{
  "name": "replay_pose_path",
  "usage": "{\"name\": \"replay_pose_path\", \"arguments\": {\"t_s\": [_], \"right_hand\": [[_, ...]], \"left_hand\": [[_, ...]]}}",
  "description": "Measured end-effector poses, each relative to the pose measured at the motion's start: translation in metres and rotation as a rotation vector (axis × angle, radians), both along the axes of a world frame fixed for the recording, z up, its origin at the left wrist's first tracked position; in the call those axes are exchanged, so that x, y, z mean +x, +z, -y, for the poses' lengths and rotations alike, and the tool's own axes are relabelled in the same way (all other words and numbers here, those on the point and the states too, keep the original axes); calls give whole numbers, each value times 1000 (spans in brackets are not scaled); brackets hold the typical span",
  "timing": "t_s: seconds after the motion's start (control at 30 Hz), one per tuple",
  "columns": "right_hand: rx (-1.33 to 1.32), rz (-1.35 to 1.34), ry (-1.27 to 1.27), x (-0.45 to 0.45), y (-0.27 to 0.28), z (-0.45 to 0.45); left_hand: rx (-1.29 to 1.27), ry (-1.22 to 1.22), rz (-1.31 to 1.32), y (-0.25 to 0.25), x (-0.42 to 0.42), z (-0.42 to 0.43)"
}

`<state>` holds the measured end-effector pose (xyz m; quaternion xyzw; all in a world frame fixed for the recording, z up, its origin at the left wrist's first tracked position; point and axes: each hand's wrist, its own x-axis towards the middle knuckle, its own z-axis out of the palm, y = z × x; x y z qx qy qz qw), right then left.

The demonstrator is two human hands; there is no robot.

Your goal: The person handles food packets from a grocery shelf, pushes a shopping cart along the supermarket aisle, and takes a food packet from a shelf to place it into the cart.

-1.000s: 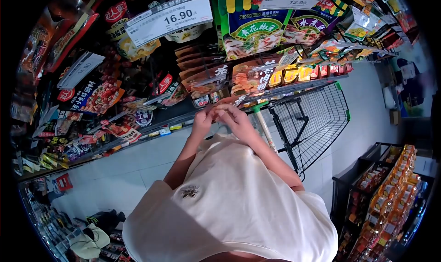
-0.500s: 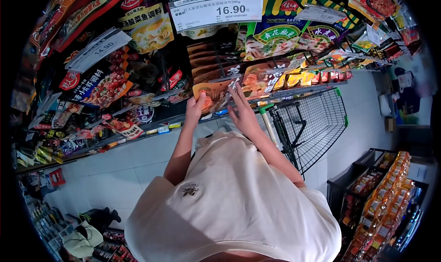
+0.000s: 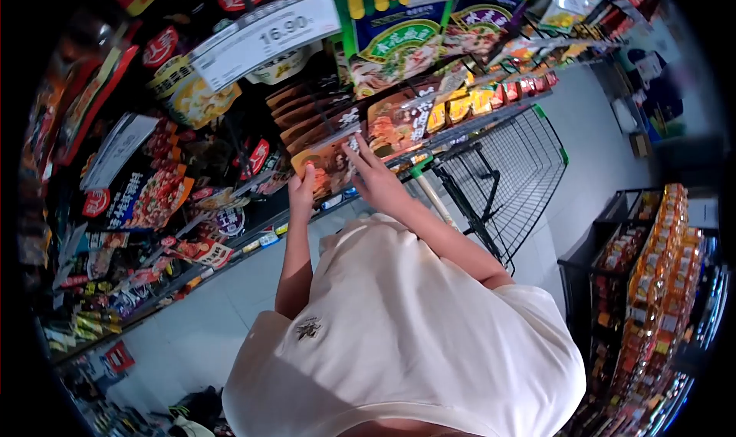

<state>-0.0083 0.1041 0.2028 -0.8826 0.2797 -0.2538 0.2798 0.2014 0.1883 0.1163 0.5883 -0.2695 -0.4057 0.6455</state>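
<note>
A brown-orange food packet [image 3: 326, 166] with a picture of food and dark lettering is held at the front of the shelf. My left hand [image 3: 301, 195] grips its left lower corner, thumb across the front. At the packet's right edge, my right hand [image 3: 377, 182] has its fingers laid over the side; its far fingers are partly hidden. Several similar packets [image 3: 303, 115] stand in a row just behind. Next to them on the right is another brown packet [image 3: 392, 123].
Price tags [image 3: 268, 34] jut out above the row. Green packets [image 3: 399, 50] hang at upper right. A wire shopping cart [image 3: 498, 180] stands by the shelf on the right. Behind it is a black rack of orange-packed goods [image 3: 652, 291]. Pale floor tiles [image 3: 207, 307] lie below.
The view has turned and tilted, so shelf, cart and rack appear shifted and rotated. Both hands stay on the packet, which shows lower and further left in the picture.
</note>
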Motion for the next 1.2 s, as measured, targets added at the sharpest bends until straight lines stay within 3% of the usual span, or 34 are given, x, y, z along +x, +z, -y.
{"name": "replay_pose_path", "arguments": {"t_s": [0.1, 0.4, 0.57, 0.9, 1.2], "right_hand": [[-10, 19, 3, 1, 3, 1], [-94, 17, -12, 10, 7, 5], [-101, 24, -16, 18, 5, 8], [-108, -23, -7, 24, -1, 10], [-95, -12, 5, 26, -4, 13]], "left_hand": [[-1, 5, -37, -9, 9, 6], [-123, 7, -163, 34, 8, 26], [-100, 20, -22, 33, 1, 29], [-94, 26, -148, 38, -5, 21], [-21, 58, 14, 45, -5, 22]]}}
